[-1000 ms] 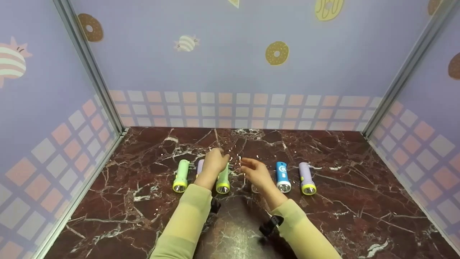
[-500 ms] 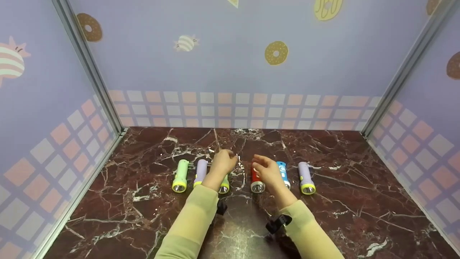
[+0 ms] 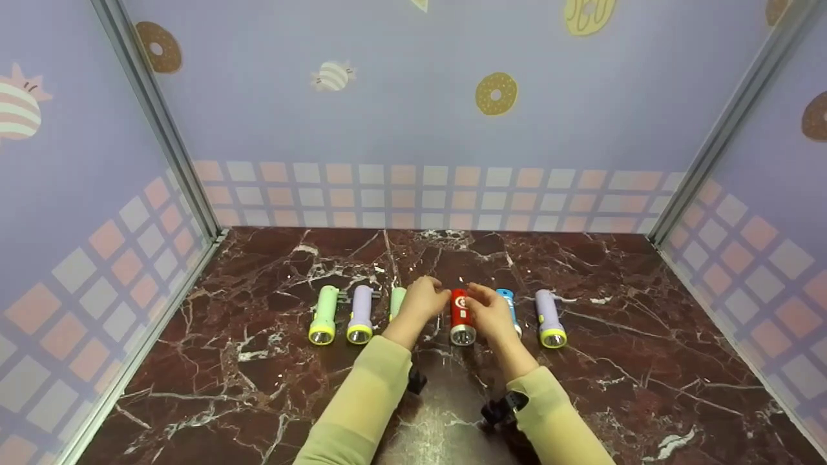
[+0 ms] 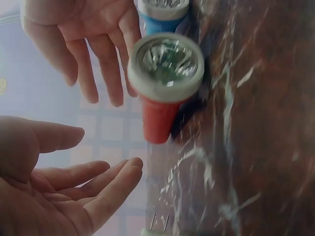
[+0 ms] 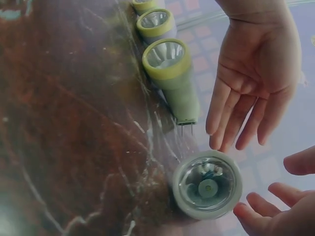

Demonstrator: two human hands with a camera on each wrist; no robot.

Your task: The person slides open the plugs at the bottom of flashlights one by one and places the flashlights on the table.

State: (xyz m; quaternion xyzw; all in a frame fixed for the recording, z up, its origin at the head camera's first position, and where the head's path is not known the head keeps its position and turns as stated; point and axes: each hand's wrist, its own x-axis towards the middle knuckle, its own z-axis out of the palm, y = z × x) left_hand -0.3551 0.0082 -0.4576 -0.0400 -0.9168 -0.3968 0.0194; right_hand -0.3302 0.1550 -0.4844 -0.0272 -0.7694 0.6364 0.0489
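A red flashlight with a silver-white head lies on the table between my two hands. My left hand hovers between it and a light green flashlight, which it partly covers; its fingers are extended with nothing in them. Just right of the red one is my right hand, fingertips close to its side and overlapping a blue flashlight. In the right wrist view, two metal prongs stick out of the tail of the green flashlight. Both palms face inward in the wrist views.
Left in the same row lie a purple flashlight and another green flashlight; a second purple flashlight lies at the right end. The dark red marbled table is bounded by patterned panels at the back and sides.
My left hand has shifted right, uncovering the left purple flashlight. My right hand has also moved right, off the red flashlight and partly over the blue one. The flashlights stay in place.
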